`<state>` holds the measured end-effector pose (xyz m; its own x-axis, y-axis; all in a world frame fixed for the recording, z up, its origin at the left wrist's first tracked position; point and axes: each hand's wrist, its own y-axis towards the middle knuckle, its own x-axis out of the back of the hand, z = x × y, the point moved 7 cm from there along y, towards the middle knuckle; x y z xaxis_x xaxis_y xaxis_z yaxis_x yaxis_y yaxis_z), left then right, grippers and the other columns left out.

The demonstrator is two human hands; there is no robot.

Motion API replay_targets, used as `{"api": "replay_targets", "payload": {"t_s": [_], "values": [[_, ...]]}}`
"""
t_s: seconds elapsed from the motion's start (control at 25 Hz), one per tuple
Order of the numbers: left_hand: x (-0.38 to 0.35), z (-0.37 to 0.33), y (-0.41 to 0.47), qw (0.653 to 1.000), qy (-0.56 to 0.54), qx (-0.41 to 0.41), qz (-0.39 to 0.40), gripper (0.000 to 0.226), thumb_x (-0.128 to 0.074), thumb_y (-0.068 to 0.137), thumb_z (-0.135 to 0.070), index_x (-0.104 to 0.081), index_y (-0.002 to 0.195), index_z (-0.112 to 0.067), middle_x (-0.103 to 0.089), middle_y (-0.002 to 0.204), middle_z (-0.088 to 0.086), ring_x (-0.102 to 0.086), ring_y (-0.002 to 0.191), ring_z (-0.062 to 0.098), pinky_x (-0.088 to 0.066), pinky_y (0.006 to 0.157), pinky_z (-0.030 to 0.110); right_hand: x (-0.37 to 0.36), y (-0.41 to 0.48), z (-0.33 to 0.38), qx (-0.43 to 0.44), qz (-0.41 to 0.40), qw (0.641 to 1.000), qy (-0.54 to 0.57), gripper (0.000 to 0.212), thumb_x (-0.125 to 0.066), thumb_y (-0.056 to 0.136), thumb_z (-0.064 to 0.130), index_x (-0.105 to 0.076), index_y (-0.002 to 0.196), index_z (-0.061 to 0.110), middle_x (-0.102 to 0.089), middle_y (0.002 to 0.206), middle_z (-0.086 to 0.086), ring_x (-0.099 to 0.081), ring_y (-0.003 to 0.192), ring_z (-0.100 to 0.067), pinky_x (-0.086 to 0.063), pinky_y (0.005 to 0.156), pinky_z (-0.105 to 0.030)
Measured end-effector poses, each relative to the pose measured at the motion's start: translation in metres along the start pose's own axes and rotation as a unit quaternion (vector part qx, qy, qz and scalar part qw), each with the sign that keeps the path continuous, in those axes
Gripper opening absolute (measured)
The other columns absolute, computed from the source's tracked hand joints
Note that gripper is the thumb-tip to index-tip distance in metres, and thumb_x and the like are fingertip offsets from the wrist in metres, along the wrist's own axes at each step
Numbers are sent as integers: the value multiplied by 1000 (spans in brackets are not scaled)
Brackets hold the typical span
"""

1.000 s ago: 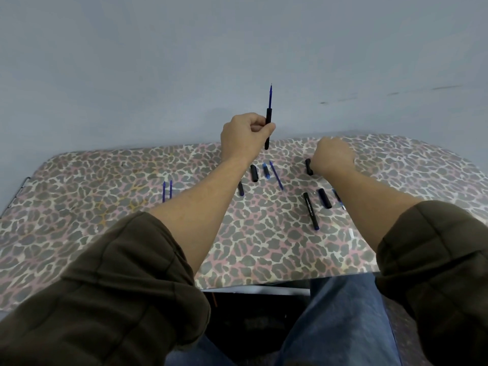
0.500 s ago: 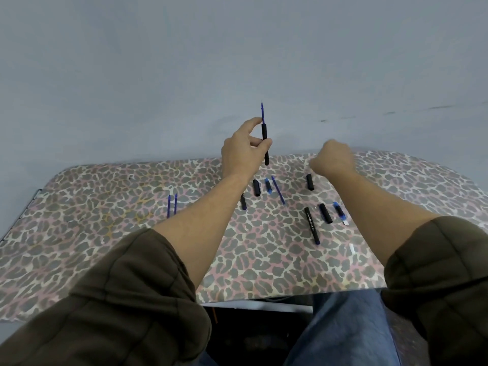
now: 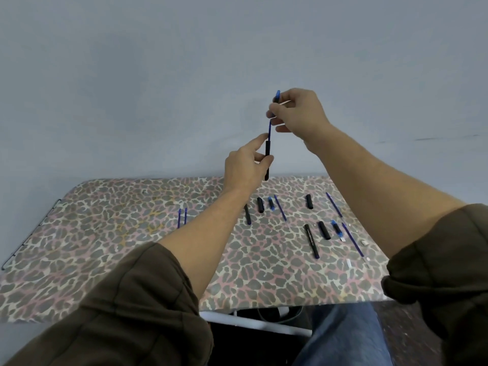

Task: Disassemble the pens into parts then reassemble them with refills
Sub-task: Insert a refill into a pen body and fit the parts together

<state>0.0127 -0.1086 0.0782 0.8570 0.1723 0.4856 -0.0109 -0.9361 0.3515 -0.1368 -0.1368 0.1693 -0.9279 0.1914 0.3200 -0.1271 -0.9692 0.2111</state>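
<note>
Head view: left hand (image 3: 245, 169) grips black barrel (image 3: 267, 154) upright; right hand (image 3: 302, 114) pinches blue tip (image 3: 277, 94) above.

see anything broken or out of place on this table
Nothing looks broken or spilled. The pen parts lie in rows on the table; only a few white bits sit scattered near its right edge, too small to identify.

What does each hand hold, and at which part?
The left hand pinches the black pen barrel at its middle. The right hand pinches a small blue-tipped part by its lower end, above the refill.
</note>
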Motion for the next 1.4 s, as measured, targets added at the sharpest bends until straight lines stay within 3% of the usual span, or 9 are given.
{"api": "replay_targets", "payload": {"t_s": [0.36, 0.72, 0.88, 1.12, 1.4], "values": [[25, -2, -4, 998, 50, -25, -17, 52, -72, 92, -30, -58, 142, -37, -79, 89, -11, -62, 70, 2, -46, 77, 20, -15, -8, 12, 16, 0, 1000, -15, 9, -70, 95, 13, -71, 104, 13, -79, 91, -6, -74, 69, -15, -59, 59, -25], [37, -4, -4, 997, 63, -33, -21, 51, -72, 93, -30, -58, 142, -37, -79, 91, -10, -68, 74, 7, -46, 81, 21, -21, -12, 18, 7, 4, 1000, 10, 19, -69, 97, 15, -70, 115, 9, -80, 96, -7, -76, 72, -18, -66, 68, -34], [37, -4, -5, 997, 66, -30, -17, 52, -71, 93, -30, -57, 142, -37, -79, 89, -12, -58, 61, -6, -43, 75, 17, -24, -14, 18, 3, 12, 1000, -7, 17, -69, 97, 15, -70, 113, 11, -80, 96, -7, -77, 76, -21, -65, 68, -33], [39, -4, -4, 999, 45, -15, -14, 50, -72, 91, -29, -60, 140, -37, -79, 88, -12, -64, 67, 1, -53, 78, 25, -28, -17, 13, -7, 27, 999, -15, 12, -69, 97, 14, -71, 109, 13, -81, 94, -3, -79, 87, -23, -64, 72, -33], [38, -10, -3, 999, 39, -4, -20, 48, -72, 91, -33, -62, 138, -31, -79, 88, -10, -71, 87, 14, -55, 81, 31, -37, -23, 8, -4, 78, 995, -63, 17, -70, 92, 10, -72, 109, 9, -81, 95, -7, -79, 90, -21, -59, 69, -29]]}}
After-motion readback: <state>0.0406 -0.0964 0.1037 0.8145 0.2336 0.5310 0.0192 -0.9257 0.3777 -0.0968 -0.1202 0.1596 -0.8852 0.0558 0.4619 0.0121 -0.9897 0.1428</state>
